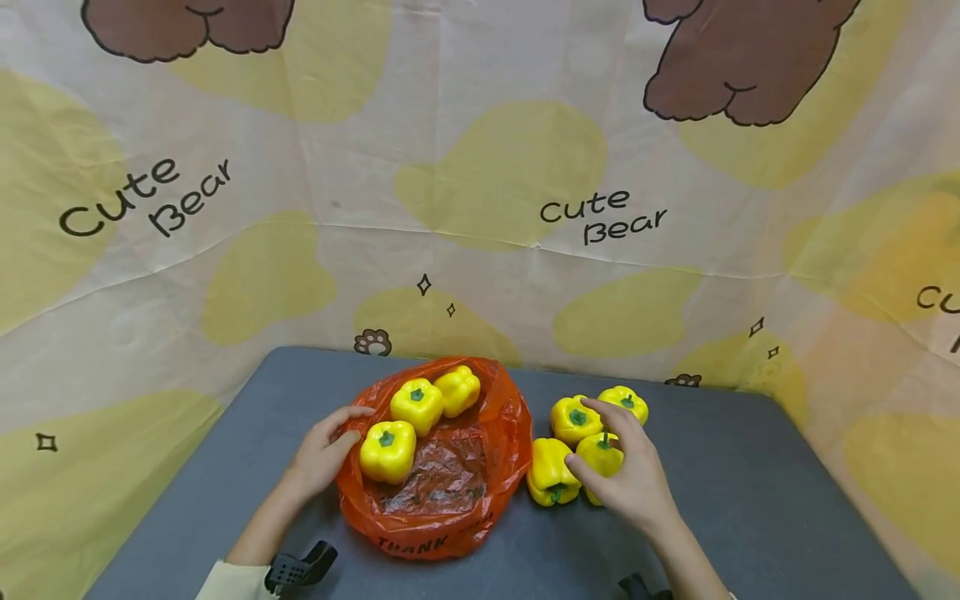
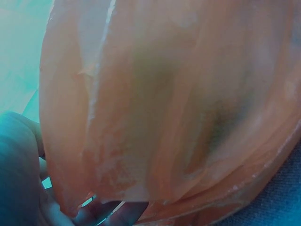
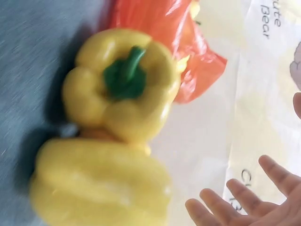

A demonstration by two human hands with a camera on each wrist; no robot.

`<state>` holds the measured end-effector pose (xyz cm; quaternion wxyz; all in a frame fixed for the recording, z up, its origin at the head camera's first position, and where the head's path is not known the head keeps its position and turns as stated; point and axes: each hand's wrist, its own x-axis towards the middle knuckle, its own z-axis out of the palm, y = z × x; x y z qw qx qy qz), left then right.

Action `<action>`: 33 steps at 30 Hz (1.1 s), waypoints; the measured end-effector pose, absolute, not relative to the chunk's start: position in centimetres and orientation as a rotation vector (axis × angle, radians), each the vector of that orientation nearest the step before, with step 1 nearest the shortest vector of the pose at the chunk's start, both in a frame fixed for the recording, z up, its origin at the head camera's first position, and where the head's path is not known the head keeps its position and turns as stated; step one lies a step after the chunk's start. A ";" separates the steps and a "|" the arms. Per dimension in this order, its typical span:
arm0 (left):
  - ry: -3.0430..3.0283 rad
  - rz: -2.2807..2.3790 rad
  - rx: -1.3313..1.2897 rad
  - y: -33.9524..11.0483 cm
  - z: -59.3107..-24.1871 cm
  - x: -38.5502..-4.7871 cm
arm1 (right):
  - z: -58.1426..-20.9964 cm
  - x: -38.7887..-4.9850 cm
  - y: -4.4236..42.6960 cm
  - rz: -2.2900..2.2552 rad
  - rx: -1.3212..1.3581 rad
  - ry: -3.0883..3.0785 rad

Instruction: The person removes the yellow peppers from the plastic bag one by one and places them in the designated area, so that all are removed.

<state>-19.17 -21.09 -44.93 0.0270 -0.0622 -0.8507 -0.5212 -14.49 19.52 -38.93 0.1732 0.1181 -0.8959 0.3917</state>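
A red plastic bag [image 1: 510, 425] lies with its mouth spread wide, and three yellow bell peppers [image 1: 387, 452] rest inside it toward the left and back. My left hand [image 1: 318, 457] holds the bag's left rim; in the left wrist view the bag film [image 2: 141, 117] passes between thumb and fingers. To the bag's right, several more yellow bell peppers [image 1: 553, 472] with green stems sit close together. Over this group hovers my right hand [image 1: 630, 475], fingers spread and holding nothing. The right wrist view shows its fingers [image 3: 244, 197] apart from a nearby bell pepper [image 3: 155, 94].
Everything rests on a grey table [image 1: 735, 483], which reaches back to a hanging cloth [image 1: 480, 183] printed with bears and lettering. A black wrist strap [image 1: 300, 568] is on the left arm.
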 end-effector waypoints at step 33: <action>-2.594 -1.619 -0.164 -20.9 -45.0 -19.0 | -38.8 -16.5 6.6 1.680 0.778 -2.455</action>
